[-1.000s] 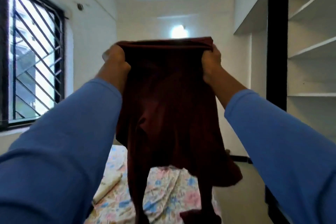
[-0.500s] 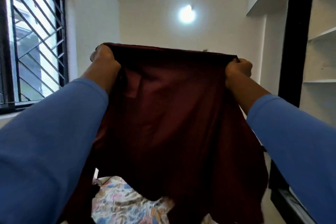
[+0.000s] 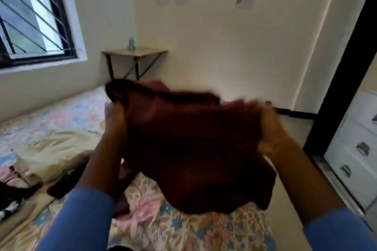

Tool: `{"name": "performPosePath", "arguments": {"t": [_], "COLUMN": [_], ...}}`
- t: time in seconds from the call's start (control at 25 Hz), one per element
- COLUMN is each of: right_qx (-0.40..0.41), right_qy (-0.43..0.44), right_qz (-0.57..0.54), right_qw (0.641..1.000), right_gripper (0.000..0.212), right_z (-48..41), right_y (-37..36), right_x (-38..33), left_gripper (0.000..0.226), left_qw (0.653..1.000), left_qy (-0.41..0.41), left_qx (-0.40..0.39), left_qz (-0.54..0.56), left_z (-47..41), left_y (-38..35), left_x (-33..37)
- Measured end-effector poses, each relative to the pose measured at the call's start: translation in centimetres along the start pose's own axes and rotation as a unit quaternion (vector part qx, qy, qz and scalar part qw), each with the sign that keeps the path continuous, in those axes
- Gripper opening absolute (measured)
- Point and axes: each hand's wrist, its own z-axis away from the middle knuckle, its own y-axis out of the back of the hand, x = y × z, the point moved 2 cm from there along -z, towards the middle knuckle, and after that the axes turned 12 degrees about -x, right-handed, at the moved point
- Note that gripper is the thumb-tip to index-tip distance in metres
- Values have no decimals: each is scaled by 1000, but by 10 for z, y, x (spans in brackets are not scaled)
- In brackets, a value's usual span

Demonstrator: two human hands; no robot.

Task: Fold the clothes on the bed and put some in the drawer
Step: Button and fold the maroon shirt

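Observation:
A dark maroon garment (image 3: pixel 189 149) hangs between my two hands, low over the bed (image 3: pixel 183 228) with its floral sheet. My left hand (image 3: pixel 115 118) grips the garment's left top edge. My right hand (image 3: pixel 271 128) grips its right top edge, and this part of the frame is blurred. The cloth sags in the middle and its lower folds touch the sheet. A white drawer unit (image 3: pixel 355 149) with dark handles stands at the right, beside the bed.
A cream cloth (image 3: pixel 51 149) lies crumpled on the bed's left side, with pink and dark clothes (image 3: pixel 16 185) nearer the left edge. A small wooden table (image 3: pixel 134 55) stands against the far wall. A barred window (image 3: pixel 30 16) is at the left, a black frame (image 3: pixel 334 87) at the right.
Both hands have come down from head height to just above the bed, bringing the maroon garment with them. The view has tilted down from the wall onto the bed.

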Motion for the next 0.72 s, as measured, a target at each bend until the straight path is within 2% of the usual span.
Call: {"name": "performPosePath", "arguments": {"t": [0.04,0.08,0.12,0.16,0.2,0.24,0.32,0.36,0.4,0.44,0.48,0.52,0.6,0.64,0.68,0.72], "right_qx": [2,-53,-131,-198,-253,-291,-302,-274,-218,-141,-63,-10,-2,-43,-109,-174], "right_qy": [-111,-200,-280,-342,-392,-418,-422,-406,-368,-311,-249,-196,-145,-145,-161,-177], "right_qz": [161,339,443,488,493,478,428,402,394,421,468,522,618,678,744,803], "right_qw": [981,918,841,778,735,716,740,774,814,841,846,830,773,719,639,541], "right_gripper": [24,22,21,23,22,23,34,32,24,14,10,18,38,49,60,67], "right_z": [9,26,42,55,65,70,61,45,25,1,-25,-49,-91,-109,-125,-137], "right_y": [14,32,37,43,45,46,51,56,62,68,76,81,86,90,91,95], "right_x": [45,104,153,192,217,227,229,225,223,217,214,210,215,222,232,241], "left_gripper": [55,54,53,53,57,64,61,49,41,42,44,44,46,47,48,47], "left_qw": [988,958,915,875,855,849,869,883,904,923,935,941,941,941,943,949], "left_qy": [81,154,188,226,245,252,197,152,89,37,-1,-21,-13,2,17,21], "left_qx": [0,-58,-146,-222,-247,-243,-230,-229,-226,-220,-215,-205,-210,-218,-215,-199], "left_qz": [-133,-236,-326,-366,-385,-397,-391,-381,-352,-314,-282,-269,-266,-260,-252,-244], "left_z": [2,16,29,39,45,40,27,26,27,26,21,16,4,-4,-10,-17], "left_y": [-12,-34,-48,-63,-69,-72,-81,-88,-99,-110,-124,-138,-164,-176,-181,-184], "left_x": [-21,-59,-91,-124,-137,-143,-136,-127,-110,-100,-96,-97,-114,-126,-134,-140]}}
